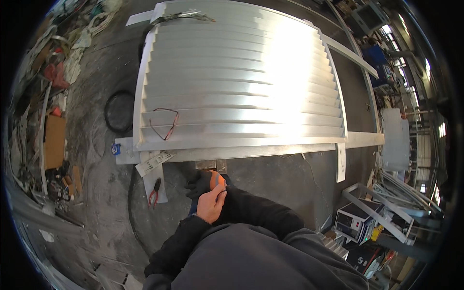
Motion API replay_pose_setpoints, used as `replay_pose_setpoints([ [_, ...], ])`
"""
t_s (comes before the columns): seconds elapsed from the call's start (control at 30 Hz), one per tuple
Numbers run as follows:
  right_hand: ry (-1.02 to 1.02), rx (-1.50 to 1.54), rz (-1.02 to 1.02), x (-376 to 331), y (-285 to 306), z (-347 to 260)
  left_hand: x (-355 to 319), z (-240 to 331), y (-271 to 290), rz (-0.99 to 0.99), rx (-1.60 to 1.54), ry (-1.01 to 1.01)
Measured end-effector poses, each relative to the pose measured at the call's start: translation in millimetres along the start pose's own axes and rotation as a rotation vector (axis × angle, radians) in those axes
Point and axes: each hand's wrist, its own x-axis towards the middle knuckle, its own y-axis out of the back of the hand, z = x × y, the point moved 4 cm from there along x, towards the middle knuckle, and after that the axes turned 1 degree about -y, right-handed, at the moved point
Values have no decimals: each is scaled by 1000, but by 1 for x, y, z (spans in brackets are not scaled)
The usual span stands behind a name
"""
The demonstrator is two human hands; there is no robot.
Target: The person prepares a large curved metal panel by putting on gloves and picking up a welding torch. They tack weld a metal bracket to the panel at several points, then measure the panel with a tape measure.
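My bare left hand [210, 206] is in front of my body, thumb and fingers pinched on the cuff edge of a work glove [217, 179]. The glove is orange at the cuff and black over the fingers, and sits on my right hand [198, 185]. My right forearm comes across from the right in a dark sleeve. The gloved fingers are dark and blurred, so their pose does not show. Beyond both hands lies a large louvred metal panel [208, 104]. A pair of glasses [166, 126] rests on its lower slats.
Red-handled pliers [154, 194] lie on a plate left of my hands. A welding torch [186, 17] rests across the panel's far left corner. A black cable coil [107, 113] and a blue tape measure [116, 149] are at left. A boxy machine [353, 223] stands at right.
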Motion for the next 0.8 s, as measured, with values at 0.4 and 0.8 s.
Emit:
replay_pose_setpoints([
  [0.4, 184, 128, -204, 25, -43, -110, 10, 4, -13, -129, 40, -18],
  [0.8, 293, -387, 309, 20, -50, -130, 14, 28, -12, -9, 53, -136],
])
